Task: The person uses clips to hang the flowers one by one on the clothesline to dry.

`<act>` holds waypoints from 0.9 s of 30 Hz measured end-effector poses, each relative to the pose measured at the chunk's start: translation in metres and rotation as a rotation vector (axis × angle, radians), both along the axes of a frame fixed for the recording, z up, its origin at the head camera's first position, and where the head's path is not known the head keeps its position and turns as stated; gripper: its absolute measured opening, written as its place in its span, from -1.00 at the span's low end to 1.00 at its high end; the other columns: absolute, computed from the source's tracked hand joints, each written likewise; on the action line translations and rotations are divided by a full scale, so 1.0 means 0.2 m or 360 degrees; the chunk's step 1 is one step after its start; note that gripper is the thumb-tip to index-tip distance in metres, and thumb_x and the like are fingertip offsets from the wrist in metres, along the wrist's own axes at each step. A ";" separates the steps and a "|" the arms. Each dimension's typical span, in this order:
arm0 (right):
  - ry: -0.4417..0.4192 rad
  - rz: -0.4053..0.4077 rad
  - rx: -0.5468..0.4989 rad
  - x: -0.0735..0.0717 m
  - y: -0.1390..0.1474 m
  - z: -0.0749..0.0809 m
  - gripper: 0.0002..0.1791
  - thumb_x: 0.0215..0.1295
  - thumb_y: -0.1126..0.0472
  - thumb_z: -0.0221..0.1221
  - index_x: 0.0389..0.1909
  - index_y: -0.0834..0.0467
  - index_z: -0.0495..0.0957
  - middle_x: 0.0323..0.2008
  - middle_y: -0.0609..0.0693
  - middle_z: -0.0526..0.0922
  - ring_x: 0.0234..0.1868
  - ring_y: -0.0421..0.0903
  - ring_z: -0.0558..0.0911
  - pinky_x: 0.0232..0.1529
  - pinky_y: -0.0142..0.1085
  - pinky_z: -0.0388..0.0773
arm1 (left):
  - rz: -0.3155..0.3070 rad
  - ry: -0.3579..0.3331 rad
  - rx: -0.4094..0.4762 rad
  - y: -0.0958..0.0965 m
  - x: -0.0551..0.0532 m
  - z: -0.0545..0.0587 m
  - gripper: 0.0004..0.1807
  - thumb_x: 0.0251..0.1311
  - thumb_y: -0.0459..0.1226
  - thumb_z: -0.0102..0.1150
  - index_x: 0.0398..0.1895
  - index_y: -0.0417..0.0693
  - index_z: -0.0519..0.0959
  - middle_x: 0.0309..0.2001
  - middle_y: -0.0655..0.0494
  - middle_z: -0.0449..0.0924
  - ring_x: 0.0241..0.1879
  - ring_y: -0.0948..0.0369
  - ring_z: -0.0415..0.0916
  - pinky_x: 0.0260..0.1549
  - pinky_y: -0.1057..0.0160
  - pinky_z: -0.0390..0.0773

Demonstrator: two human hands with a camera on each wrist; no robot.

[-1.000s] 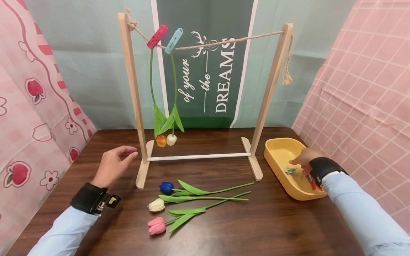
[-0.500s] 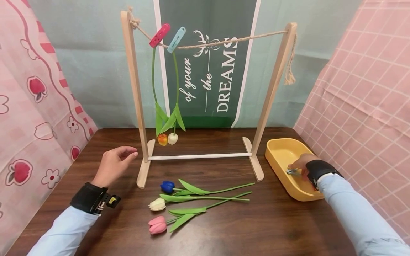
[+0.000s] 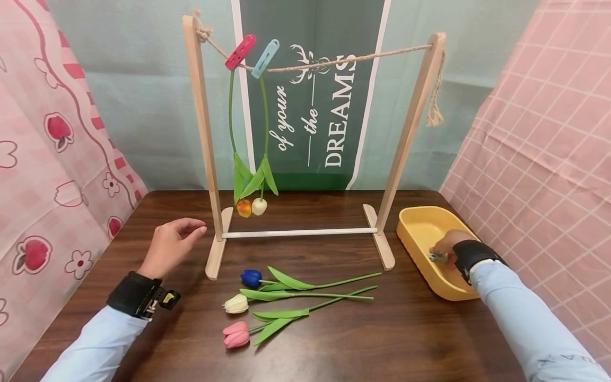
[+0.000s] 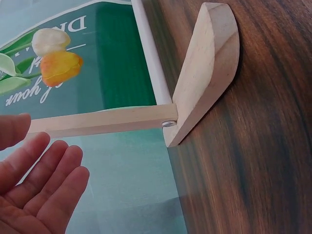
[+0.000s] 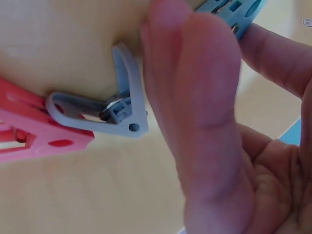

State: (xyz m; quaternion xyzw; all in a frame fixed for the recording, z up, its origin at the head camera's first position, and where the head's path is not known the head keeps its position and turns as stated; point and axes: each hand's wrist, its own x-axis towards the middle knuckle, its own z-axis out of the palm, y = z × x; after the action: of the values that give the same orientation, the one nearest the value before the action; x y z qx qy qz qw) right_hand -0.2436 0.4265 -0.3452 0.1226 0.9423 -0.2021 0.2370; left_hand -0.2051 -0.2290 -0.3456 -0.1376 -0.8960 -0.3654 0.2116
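My right hand (image 3: 451, 244) reaches down into the yellow basin (image 3: 415, 217). Its thumb and fingers pinch a light blue clothespin (image 5: 239, 14), seen at the top of the right wrist view and partly hidden by the fingers. Beside those fingers lie a grey-blue clothespin (image 5: 129, 114) and a red clothespin (image 5: 44, 119). My left hand (image 3: 172, 244) holds nothing and hovers left of the wooden rack (image 3: 202, 132), fingers loosely bent. From the rack's rope (image 3: 334, 63) hang an orange tulip (image 3: 244, 208) and a white tulip (image 3: 259, 206), heads down, under red and light blue clothespins.
Three artificial tulips lie on the dark wooden table (image 3: 334, 350) in front of the rack: blue (image 3: 251, 278), cream (image 3: 236, 304) and pink (image 3: 236, 335). A white bar (image 3: 300, 233) joins the rack's feet. Curtains surround the table's back and sides.
My right hand has lowered in the basin and closed its fingertips on the light blue clothespin. The left hand stays put; the head view has shifted slightly.
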 end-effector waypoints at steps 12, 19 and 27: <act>0.0094 -0.0048 -0.0055 0.01 -0.03 0.00 -0.73 -0.05 0.14 0.29 -0.57 0.30 0.52 -0.72 0.06 0.61 -0.67 -0.05 0.64 -0.57 -0.22 0.59 | -0.0006 -0.0002 0.0003 0.00 0.01 0.01 -0.84 0.25 -0.30 0.27 -0.22 -0.24 0.69 -0.30 -0.06 0.70 -0.35 0.11 0.59 -0.41 0.49 0.44; 0.0140 -0.0075 -0.0094 0.01 -0.02 -0.01 -0.72 -0.03 0.18 0.35 -0.55 0.33 0.53 -0.71 0.04 0.58 -0.67 -0.07 0.64 -0.57 -0.23 0.59 | -0.0008 -0.0003 0.0003 0.00 0.02 0.02 -0.84 0.25 -0.29 0.27 -0.22 -0.24 0.69 -0.31 -0.06 0.70 -0.36 0.11 0.59 -0.42 0.48 0.45; 0.0199 -0.0072 -0.0148 0.04 -0.03 0.04 -0.71 -0.06 0.19 0.37 -0.57 0.34 0.52 -0.72 0.07 0.58 -0.65 0.01 0.65 -0.57 -0.21 0.61 | -0.0007 0.0005 0.0002 -0.01 0.02 0.03 -0.84 0.25 -0.30 0.27 -0.23 -0.24 0.69 -0.31 -0.06 0.70 -0.36 0.11 0.59 -0.42 0.47 0.45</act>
State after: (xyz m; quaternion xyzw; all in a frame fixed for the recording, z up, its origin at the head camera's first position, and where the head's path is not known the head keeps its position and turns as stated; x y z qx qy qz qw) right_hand -0.2356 0.4209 -0.3369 0.1197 0.9419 -0.2582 0.1784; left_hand -0.2002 -0.2302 -0.3404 -0.1400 -0.8951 -0.3662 0.2123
